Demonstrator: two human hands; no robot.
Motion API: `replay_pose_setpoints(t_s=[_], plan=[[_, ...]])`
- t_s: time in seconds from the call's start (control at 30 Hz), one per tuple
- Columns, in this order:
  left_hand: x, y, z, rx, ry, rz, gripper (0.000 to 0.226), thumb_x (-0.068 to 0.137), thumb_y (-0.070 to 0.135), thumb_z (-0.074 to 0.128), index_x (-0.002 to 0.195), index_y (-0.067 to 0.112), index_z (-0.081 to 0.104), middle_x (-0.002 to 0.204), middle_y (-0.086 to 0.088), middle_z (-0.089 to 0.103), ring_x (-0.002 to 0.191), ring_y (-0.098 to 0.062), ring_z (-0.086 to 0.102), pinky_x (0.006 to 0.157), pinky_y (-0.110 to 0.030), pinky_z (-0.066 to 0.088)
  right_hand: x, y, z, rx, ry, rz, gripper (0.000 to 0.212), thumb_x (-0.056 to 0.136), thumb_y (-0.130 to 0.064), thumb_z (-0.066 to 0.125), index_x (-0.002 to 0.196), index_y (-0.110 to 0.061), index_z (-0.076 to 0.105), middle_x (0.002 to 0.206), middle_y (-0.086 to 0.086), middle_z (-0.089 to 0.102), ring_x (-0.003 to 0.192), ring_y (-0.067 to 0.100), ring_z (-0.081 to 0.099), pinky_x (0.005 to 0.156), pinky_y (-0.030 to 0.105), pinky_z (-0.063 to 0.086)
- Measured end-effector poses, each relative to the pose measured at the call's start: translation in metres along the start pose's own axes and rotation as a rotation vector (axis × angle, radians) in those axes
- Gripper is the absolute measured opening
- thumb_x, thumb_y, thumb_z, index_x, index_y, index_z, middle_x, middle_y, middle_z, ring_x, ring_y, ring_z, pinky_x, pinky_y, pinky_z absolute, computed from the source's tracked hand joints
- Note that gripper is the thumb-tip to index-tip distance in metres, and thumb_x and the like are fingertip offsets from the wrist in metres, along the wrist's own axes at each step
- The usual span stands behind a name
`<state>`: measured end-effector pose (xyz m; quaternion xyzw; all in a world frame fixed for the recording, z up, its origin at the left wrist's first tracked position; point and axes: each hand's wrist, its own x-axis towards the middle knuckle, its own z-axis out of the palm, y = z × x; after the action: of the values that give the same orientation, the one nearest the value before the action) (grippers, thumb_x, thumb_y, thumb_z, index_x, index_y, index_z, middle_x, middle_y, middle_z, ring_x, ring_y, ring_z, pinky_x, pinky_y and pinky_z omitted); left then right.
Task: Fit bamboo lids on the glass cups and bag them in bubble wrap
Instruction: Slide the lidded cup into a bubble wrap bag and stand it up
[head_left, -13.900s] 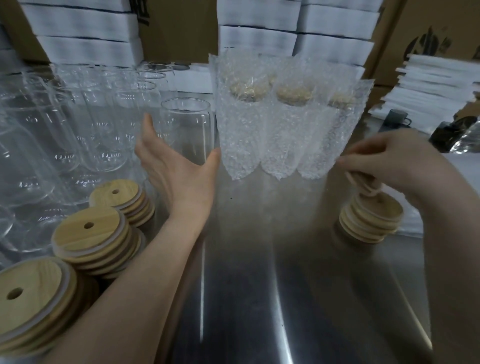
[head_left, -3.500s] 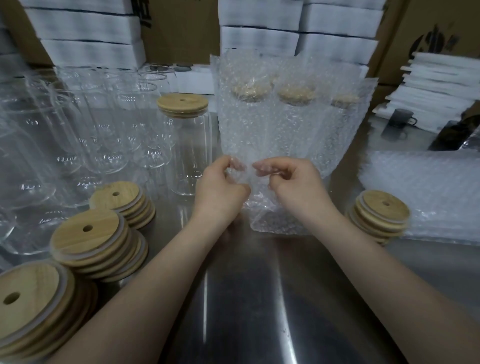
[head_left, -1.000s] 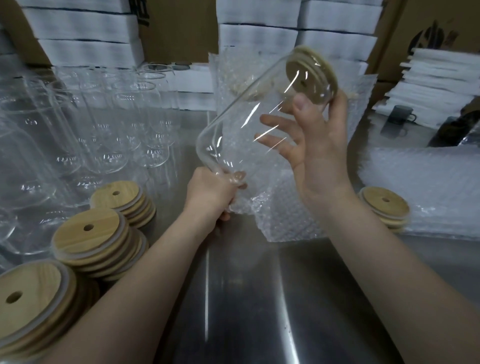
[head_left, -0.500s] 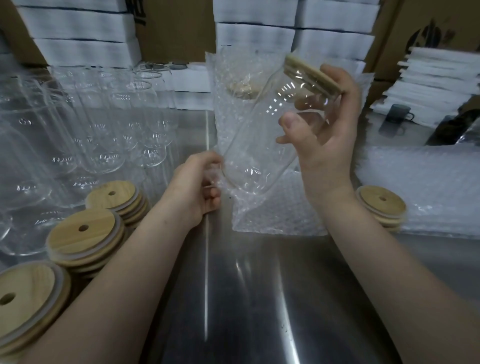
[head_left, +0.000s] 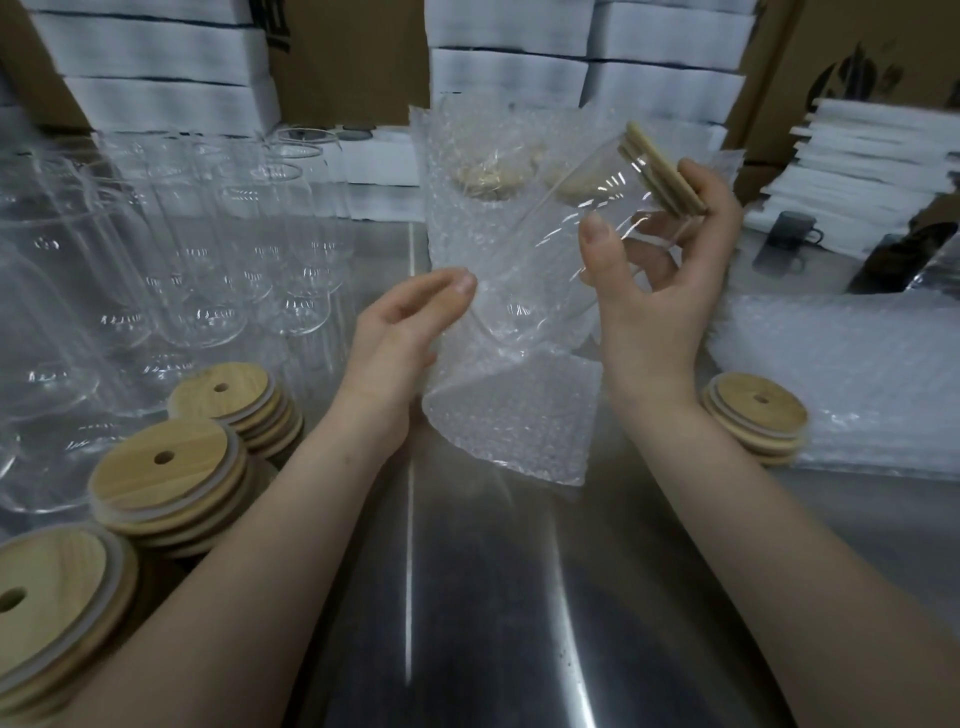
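Note:
My right hand (head_left: 652, 270) grips a clear glass cup (head_left: 561, 234) near its top, fingers curled round it. The cup is tilted, with its bamboo lid (head_left: 665, 169) up to the right and its base pointing down-left into the mouth of a bubble wrap bag (head_left: 511, 415). My left hand (head_left: 402, 332) holds the bag's open edge on the left side, thumb against the film. The cup's bottom is inside the bag; the lidded top sticks out.
Bagged, lidded cups (head_left: 488, 176) stand behind. Many bare glass cups (head_left: 208, 249) crowd the left of the steel table (head_left: 467, 623). Stacks of bamboo lids (head_left: 171, 478) lie front left, a small stack (head_left: 756, 421) at right beside flat bubble wrap bags (head_left: 841, 374). White boxes (head_left: 587, 57) line the back.
The lidded cup has tilted and gone base first down into the bag. My left hand shifted its hold on the bag's mouth and the bag now hangs lower.

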<state>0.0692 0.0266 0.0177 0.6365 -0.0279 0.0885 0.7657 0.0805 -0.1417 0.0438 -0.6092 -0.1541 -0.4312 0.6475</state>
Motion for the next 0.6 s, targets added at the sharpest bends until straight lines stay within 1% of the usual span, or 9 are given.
replay_pose_setpoints(t_s=[0.07, 0.17, 0.2, 0.27, 0.3, 0.37, 0.43, 0.5, 0.6], plan=[[-0.002, -0.002, 0.004, 0.045, -0.043, 0.073, 0.060, 0.055, 0.045, 0.085, 0.113, 0.037, 0.071, 0.125, -0.002, 0.067, 0.113, -0.017, 0.065, 0.100, -0.036, 0.051, 0.000, 0.001, 0.001, 0.008, 0.022, 0.012, 0.056, 0.083, -0.027, 0.076, 0.128, -0.021, 0.042, 0.122, 0.008, 0.049, 0.094, -0.002, 0.056, 0.075, 0.018, 0.051], [-0.003, -0.009, 0.008, 0.161, -0.101, 0.145, 0.086, 0.055, 0.029, 0.090, 0.132, 0.038, 0.054, 0.124, 0.004, 0.065, 0.112, -0.012, 0.065, 0.091, -0.026, 0.054, 0.002, 0.002, 0.001, 0.014, 0.037, 0.021, 0.055, 0.083, -0.031, 0.076, 0.126, -0.026, 0.042, 0.125, 0.011, 0.050, 0.098, 0.006, 0.059, 0.077, 0.022, 0.052], [-0.003, -0.010, 0.008, 0.166, -0.098, 0.146, 0.082, 0.057, 0.023, 0.088, 0.129, 0.037, 0.051, 0.122, 0.004, 0.066, 0.112, -0.015, 0.065, 0.090, -0.029, 0.055, 0.003, 0.002, 0.001, 0.013, 0.033, 0.019, 0.055, 0.083, -0.032, 0.076, 0.126, -0.028, 0.042, 0.127, 0.011, 0.050, 0.103, 0.014, 0.060, 0.078, 0.027, 0.055], [-0.001, -0.011, 0.008, 0.094, -0.069, 0.135, 0.062, 0.066, 0.008, 0.084, 0.114, 0.027, 0.050, 0.114, -0.001, 0.072, 0.107, -0.027, 0.068, 0.094, -0.047, 0.056, 0.005, 0.004, -0.001, 0.007, 0.037, 0.020, 0.056, 0.082, -0.034, 0.077, 0.127, -0.029, 0.042, 0.130, 0.012, 0.049, 0.107, 0.030, 0.059, 0.081, 0.038, 0.057], [0.000, -0.012, 0.008, 0.057, -0.045, 0.134, 0.050, 0.071, 0.000, 0.081, 0.106, 0.021, 0.052, 0.109, -0.004, 0.074, 0.103, -0.030, 0.070, 0.094, -0.052, 0.055, 0.005, 0.004, -0.002, 0.002, 0.047, 0.023, 0.058, 0.082, -0.035, 0.077, 0.127, -0.029, 0.042, 0.130, 0.010, 0.049, 0.106, 0.030, 0.059, 0.080, 0.039, 0.058], [0.002, -0.012, 0.007, 0.046, 0.020, 0.145, 0.032, 0.075, -0.006, 0.078, 0.088, 0.017, 0.060, 0.094, -0.008, 0.075, 0.088, -0.024, 0.072, 0.085, -0.043, 0.058, 0.005, 0.004, -0.002, -0.015, 0.066, 0.020, 0.061, 0.082, -0.036, 0.077, 0.131, -0.026, 0.042, 0.127, 0.001, 0.048, 0.101, 0.010, 0.059, 0.077, 0.030, 0.056], [0.003, -0.011, 0.005, 0.038, 0.045, 0.142, 0.023, 0.075, -0.002, 0.080, 0.076, 0.019, 0.070, 0.079, -0.003, 0.072, 0.077, -0.017, 0.067, 0.077, -0.032, 0.054, 0.003, 0.005, -0.002, -0.038, 0.068, 0.007, 0.063, 0.084, -0.033, 0.076, 0.135, -0.018, 0.041, 0.125, -0.008, 0.045, 0.097, -0.007, 0.055, 0.075, 0.020, 0.052], [0.003, -0.008, 0.003, -0.031, 0.041, 0.118, 0.014, 0.074, 0.005, 0.081, 0.074, 0.018, 0.077, 0.079, -0.002, 0.073, 0.081, -0.021, 0.064, 0.082, -0.036, 0.053, 0.003, 0.006, -0.003, -0.047, 0.060, -0.002, 0.065, 0.085, -0.030, 0.075, 0.137, -0.012, 0.040, 0.125, -0.012, 0.042, 0.097, -0.012, 0.054, 0.076, 0.014, 0.050], [0.001, -0.004, 0.002, -0.114, 0.032, 0.077, 0.005, 0.076, 0.016, 0.080, 0.081, 0.017, 0.080, 0.083, -0.007, 0.074, 0.086, -0.026, 0.064, 0.096, -0.052, 0.048, 0.002, 0.006, -0.003, -0.056, 0.051, -0.013, 0.065, 0.086, -0.028, 0.074, 0.137, -0.009, 0.039, 0.125, -0.012, 0.041, 0.098, -0.014, 0.053, 0.076, 0.011, 0.049]])
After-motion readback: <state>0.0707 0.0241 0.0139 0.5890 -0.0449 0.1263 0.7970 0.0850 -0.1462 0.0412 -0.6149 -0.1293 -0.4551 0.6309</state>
